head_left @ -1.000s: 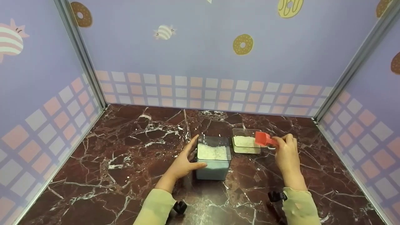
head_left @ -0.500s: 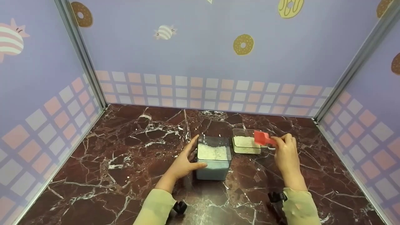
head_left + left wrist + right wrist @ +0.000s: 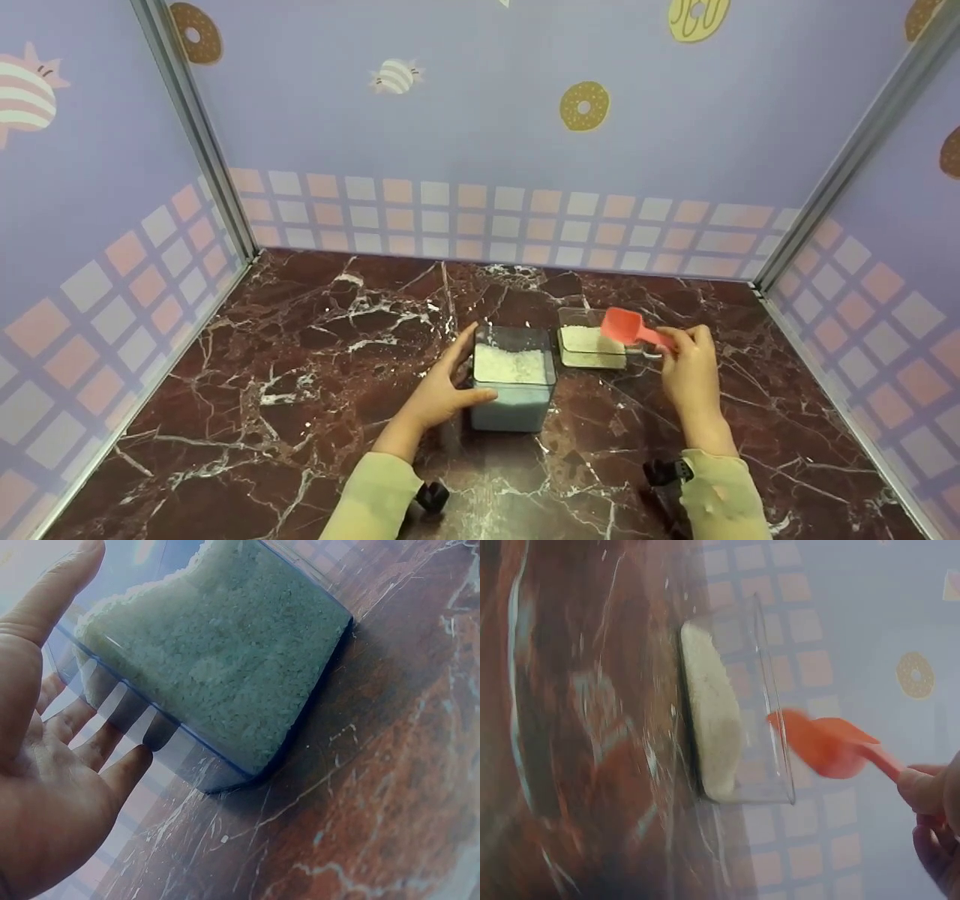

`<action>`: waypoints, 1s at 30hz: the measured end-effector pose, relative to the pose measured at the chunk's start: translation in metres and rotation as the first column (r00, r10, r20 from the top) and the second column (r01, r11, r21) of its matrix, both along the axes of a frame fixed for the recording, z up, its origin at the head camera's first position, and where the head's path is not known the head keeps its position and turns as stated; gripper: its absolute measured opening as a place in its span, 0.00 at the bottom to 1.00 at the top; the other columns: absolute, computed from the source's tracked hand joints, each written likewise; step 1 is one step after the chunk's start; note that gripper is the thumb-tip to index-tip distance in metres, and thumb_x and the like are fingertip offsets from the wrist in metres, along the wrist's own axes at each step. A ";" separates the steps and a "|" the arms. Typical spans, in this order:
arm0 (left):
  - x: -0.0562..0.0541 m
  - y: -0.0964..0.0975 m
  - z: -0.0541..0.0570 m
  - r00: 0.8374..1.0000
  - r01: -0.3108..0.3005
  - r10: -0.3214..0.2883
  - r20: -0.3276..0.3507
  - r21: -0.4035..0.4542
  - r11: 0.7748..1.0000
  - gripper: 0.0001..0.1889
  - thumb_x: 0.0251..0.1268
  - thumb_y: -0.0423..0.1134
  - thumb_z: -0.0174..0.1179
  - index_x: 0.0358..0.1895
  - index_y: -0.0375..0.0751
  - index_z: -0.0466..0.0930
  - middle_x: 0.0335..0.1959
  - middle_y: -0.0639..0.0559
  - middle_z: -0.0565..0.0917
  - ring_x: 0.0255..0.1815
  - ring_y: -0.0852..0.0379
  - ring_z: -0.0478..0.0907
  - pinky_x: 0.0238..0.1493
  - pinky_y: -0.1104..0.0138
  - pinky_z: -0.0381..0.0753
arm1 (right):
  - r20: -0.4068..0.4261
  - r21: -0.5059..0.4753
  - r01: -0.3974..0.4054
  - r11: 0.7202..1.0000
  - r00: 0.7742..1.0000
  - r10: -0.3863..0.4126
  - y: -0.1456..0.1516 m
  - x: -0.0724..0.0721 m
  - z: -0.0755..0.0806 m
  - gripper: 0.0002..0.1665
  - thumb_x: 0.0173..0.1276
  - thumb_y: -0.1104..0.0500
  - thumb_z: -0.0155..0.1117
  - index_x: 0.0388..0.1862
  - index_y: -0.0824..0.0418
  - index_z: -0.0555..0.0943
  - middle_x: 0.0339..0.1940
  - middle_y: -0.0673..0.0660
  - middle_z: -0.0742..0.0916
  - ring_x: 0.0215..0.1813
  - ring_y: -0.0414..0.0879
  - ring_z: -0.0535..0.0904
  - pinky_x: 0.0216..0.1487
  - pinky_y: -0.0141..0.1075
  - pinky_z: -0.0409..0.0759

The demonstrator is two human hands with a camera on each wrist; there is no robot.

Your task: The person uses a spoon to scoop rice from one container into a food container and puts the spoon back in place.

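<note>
A deep clear square container (image 3: 512, 409) filled with white rice (image 3: 217, 652) stands mid-table. My left hand (image 3: 439, 386) rests against its left side, fingers extended along the wall and thumb across the front. To the right, my right hand (image 3: 690, 371) pinches the handle of a red scoop (image 3: 622, 325) between thumb and fingers. The scoop is tilted over the right part of a smaller clear container (image 3: 592, 361), which also holds rice (image 3: 712, 712). In the right wrist view the scoop overlaps the smaller container's rim, and its bowl is blurred.
Both containers stand on a dark red marbled table (image 3: 337, 450) with scattered white grains (image 3: 431, 307). Purple patterned panels (image 3: 480, 135) enclose the back and both sides. Black wrist straps (image 3: 433, 496) sit at the sleeves.
The red scoop has shifted slightly left over the smaller container, and its bowl has turned more toward the head camera. My left hand and the deep container have stayed in place.
</note>
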State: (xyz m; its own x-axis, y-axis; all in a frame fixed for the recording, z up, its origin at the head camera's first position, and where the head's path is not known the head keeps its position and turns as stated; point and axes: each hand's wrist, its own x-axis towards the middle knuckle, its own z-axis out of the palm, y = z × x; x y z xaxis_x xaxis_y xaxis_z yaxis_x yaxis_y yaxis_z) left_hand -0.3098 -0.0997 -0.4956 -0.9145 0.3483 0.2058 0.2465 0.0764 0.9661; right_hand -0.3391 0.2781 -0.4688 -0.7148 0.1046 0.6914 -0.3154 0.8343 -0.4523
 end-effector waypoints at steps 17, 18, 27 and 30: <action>0.001 0.000 -0.001 1.000 0.004 -0.004 0.019 0.007 1.000 0.60 0.57 0.42 0.77 0.86 0.50 0.42 0.86 0.39 0.46 0.86 0.38 0.47 0.85 0.46 0.52 | 0.220 -0.247 0.066 0.967 0.975 -0.011 0.005 0.003 0.009 0.13 0.70 0.67 0.68 0.52 0.69 0.87 0.36 0.66 0.81 0.37 0.47 0.75 0.39 0.32 0.68; 0.001 0.000 -0.001 1.000 0.003 -0.003 0.017 0.007 1.000 0.60 0.57 0.43 0.78 0.86 0.50 0.42 0.86 0.39 0.46 0.86 0.38 0.47 0.85 0.46 0.52 | 0.217 -0.255 0.056 0.965 0.976 0.001 0.004 0.005 0.012 0.13 0.70 0.67 0.68 0.52 0.69 0.87 0.36 0.65 0.81 0.36 0.43 0.75 0.38 0.30 0.68; 0.001 0.000 0.000 1.000 -0.001 0.001 0.015 0.012 1.000 0.60 0.56 0.41 0.78 0.86 0.50 0.42 0.86 0.38 0.47 0.86 0.37 0.48 0.85 0.47 0.52 | 0.122 -0.301 -0.083 0.950 0.985 0.124 -0.013 0.021 0.041 0.12 0.67 0.70 0.70 0.49 0.69 0.88 0.35 0.61 0.82 0.33 0.29 0.70 0.33 0.15 0.69; 0.000 0.000 0.001 1.000 0.002 -0.002 0.016 0.011 1.000 0.60 0.57 0.42 0.78 0.86 0.51 0.42 0.86 0.38 0.47 0.86 0.38 0.47 0.86 0.47 0.52 | 0.091 -0.281 -0.139 0.950 0.981 0.170 -0.019 0.027 0.049 0.12 0.65 0.70 0.71 0.48 0.68 0.88 0.32 0.57 0.80 0.33 0.31 0.69 0.33 0.16 0.69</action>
